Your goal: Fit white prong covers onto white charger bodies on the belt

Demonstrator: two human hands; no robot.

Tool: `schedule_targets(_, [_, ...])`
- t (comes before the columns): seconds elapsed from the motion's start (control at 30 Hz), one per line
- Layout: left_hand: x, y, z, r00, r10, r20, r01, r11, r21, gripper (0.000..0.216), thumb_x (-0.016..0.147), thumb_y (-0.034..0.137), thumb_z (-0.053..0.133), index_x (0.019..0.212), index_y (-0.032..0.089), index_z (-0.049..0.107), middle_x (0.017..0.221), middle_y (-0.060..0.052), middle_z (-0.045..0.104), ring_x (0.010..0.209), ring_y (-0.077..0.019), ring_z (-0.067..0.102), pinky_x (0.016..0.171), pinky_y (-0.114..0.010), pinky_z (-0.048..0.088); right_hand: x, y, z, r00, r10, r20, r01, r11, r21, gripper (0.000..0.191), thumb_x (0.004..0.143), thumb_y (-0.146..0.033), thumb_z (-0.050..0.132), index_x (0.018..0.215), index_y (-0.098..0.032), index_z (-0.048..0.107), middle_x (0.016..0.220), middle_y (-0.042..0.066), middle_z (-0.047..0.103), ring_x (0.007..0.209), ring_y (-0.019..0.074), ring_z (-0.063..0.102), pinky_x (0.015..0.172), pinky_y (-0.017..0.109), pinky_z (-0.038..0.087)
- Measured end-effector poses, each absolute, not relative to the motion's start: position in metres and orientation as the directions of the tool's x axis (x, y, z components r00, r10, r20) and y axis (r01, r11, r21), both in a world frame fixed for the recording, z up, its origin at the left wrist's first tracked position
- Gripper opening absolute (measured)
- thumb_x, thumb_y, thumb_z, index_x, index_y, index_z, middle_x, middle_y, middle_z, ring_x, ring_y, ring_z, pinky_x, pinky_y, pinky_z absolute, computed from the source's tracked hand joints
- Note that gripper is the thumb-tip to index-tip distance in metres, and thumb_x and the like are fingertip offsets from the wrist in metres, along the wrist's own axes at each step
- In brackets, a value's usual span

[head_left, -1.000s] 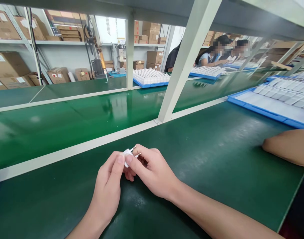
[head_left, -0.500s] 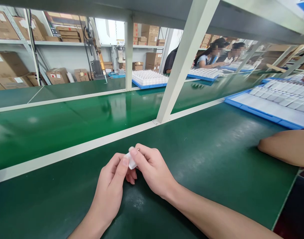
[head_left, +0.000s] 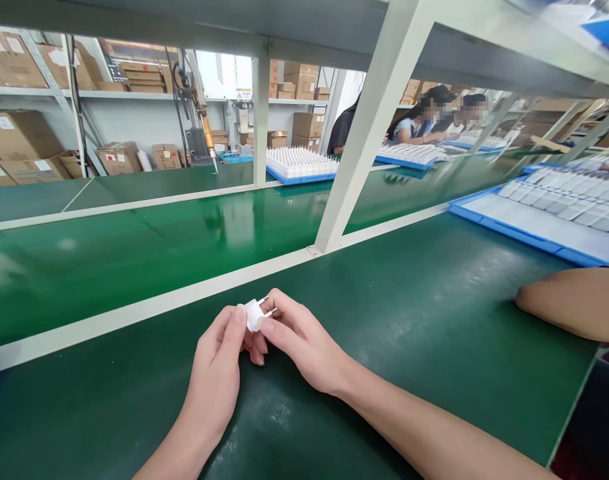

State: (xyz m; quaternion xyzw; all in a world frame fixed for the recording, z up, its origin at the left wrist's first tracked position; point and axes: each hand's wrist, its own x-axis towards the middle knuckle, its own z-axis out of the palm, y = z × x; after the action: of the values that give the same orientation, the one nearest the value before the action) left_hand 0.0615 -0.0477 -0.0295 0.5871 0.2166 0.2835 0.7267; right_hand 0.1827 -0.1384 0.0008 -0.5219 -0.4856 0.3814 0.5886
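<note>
Plug (head_left: 255,313) — pinched by left hand (head_left: 216,373) | right hand (head_left: 304,343) — over mat (head_left: 434,300)

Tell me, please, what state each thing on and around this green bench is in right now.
white plug part: held off the bench, its two metal pins pointing up and right.
left hand: fingers pinching the plug part.
right hand: fingers pinching the plug part from the other side.
blue tray: flat on the bench, partly filled with rows of white parts.
far blue tray: filled with upright white parts.
co-worker's forearm: resting on the bench.
</note>
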Motion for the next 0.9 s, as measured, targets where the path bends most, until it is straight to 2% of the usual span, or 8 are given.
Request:
schedule_targets(0.13, [0.060, -0.053, -0.025, 0.759, 0.648, 0.070, -0.126, 0.040, 0.991, 0.049, 0.100, 0.062, 0.050, 0.083, 0.016, 0.057, 0.074, -0.001, 0.055, 0.069, -0.0132, 0.051, 0.067, -0.025, 0.046, 0.176, -0.134, -0.005, 0.358, 0.920, 0.161, 0.055, 0.152, -0.987, 0.043, 0.103, -0.055, 0.056, 0.082, -0.019, 0.045, 0.064, -0.002, 0.056, 0.060, 0.0148, 0.058, 0.062, 0.027, 0.044])
schedule_targets(0.23, [0.060, -0.054, -0.025, 0.757, 0.648, 0.076, -0.140, 0.049, 0.989, 0.048, 0.100, 0.062, 0.050, 0.084, 0.016, 0.058, 0.075, -0.001, 0.056, 0.070, -0.0134, 0.052, 0.067, -0.025, 0.046, 0.174, -0.133, -0.005, 0.382, 0.910, 0.164, 0.091, 0.139, -0.986, 0.044, 0.106, -0.055, 0.052, 0.080, -0.019, 0.043, 0.064, -0.004, 0.054, 0.059, 0.0132, 0.057, 0.062, 0.027, 0.044])
schedule_targets(0.3, [0.062, -0.051, -0.027, 0.750, 0.658, 0.063, -0.162, 0.090, 0.983, 0.049, 0.098, 0.063, 0.052, 0.085, 0.016, 0.058, 0.075, -0.002, 0.056, 0.069, -0.0138, 0.052, 0.067, -0.025, 0.047, 0.176, -0.135, -0.003, 0.342, 0.925, 0.163, 0.085, 0.142, -0.986, 0.041, 0.106, -0.054, 0.051, 0.084, -0.019, 0.045, 0.068, -0.003, 0.055, 0.064, 0.0139, 0.058, 0.067, 0.028, 0.046])
schedule_targets(0.37, [0.064, -0.048, -0.030, 0.729, 0.684, 0.038, -0.188, 0.146, 0.971, 0.051, 0.096, 0.066, 0.054, 0.088, 0.016, 0.058, 0.077, -0.003, 0.057, 0.069, -0.0143, 0.052, 0.065, -0.026, 0.047, 0.179, -0.137, 0.000, 0.272, 0.949, 0.160, 0.072, 0.146, -0.987, 0.036, 0.102, -0.053, 0.059, 0.095, -0.019, 0.049, 0.078, 0.000, 0.059, 0.072, 0.0164, 0.060, 0.072, 0.031, 0.048])
schedule_targets(0.47, [0.065, -0.046, -0.032, 0.706, 0.708, 0.011, -0.196, 0.180, 0.964, 0.052, 0.094, 0.068, 0.055, 0.093, 0.016, 0.059, 0.084, -0.005, 0.060, 0.070, -0.0145, 0.051, 0.064, -0.026, 0.046, 0.182, -0.139, 0.002, 0.210, 0.962, 0.175, 0.055, 0.167, -0.984, 0.038, 0.099, -0.053, 0.063, 0.105, -0.017, 0.051, 0.086, 0.003, 0.061, 0.079, 0.0188, 0.061, 0.078, 0.035, 0.049])
schedule_targets(0.77, [0.061, -0.055, -0.025, 0.755, 0.648, 0.095, -0.147, 0.027, 0.989, 0.048, 0.101, 0.062, 0.047, 0.086, 0.017, 0.057, 0.077, -0.002, 0.056, 0.072, -0.0144, 0.052, 0.069, -0.026, 0.047, 0.176, -0.133, -0.011, 0.364, 0.908, 0.208, 0.081, 0.192, -0.978, 0.038, 0.106, -0.049, 0.054, 0.084, -0.019, 0.046, 0.065, -0.003, 0.056, 0.059, 0.0132, 0.057, 0.061, 0.026, 0.044])
schedule_targets(0.9, [0.061, -0.055, -0.026, 0.761, 0.642, 0.091, -0.133, 0.018, 0.991, 0.047, 0.101, 0.062, 0.047, 0.090, 0.017, 0.059, 0.080, -0.003, 0.058, 0.073, -0.0152, 0.054, 0.070, -0.028, 0.048, 0.175, -0.131, -0.013, 0.432, 0.884, 0.180, -0.009, 0.204, -0.979, 0.047, 0.109, -0.055, 0.043, 0.078, -0.019, 0.046, 0.062, -0.003, 0.051, 0.055, 0.0124, 0.054, 0.055, 0.025, 0.043])
